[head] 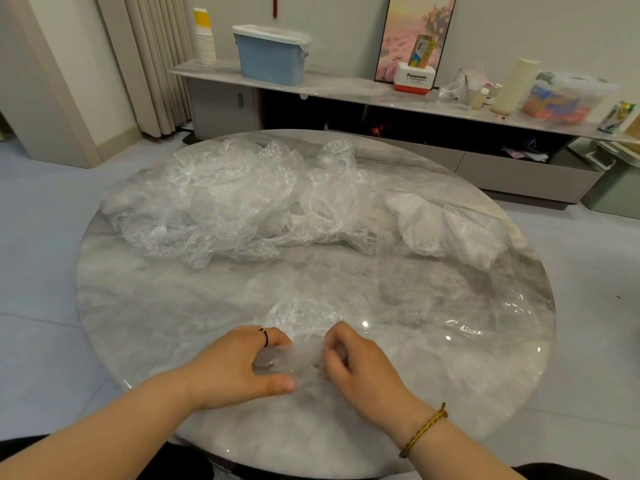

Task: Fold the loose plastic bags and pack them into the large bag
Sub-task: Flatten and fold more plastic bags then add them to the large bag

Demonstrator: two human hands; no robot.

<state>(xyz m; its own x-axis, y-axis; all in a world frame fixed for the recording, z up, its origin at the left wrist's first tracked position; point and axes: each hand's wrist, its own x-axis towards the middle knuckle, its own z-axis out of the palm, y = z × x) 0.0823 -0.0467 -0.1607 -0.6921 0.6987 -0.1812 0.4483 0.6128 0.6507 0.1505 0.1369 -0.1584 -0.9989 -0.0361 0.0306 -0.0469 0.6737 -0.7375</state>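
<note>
A small clear plastic bag (300, 320) lies crumpled at the near middle of the round marble table (156, 323). My left hand (239, 367) and my right hand (353, 365) both grip its near end, fingers curled into the plastic. A heap of loose clear plastic bags (221, 202) sprawls across the far left and middle of the table. On the right lies the large clear bag (450, 237), with several whitish folded bags inside its far end; its open part spreads flat toward the near right edge.
Behind the table runs a low marble-topped cabinet (346, 88) with a blue lidded bin (272, 55), a stack of paper cups (205, 38), a battery box (414, 77) and other clutter. Pale floor tiles surround the table.
</note>
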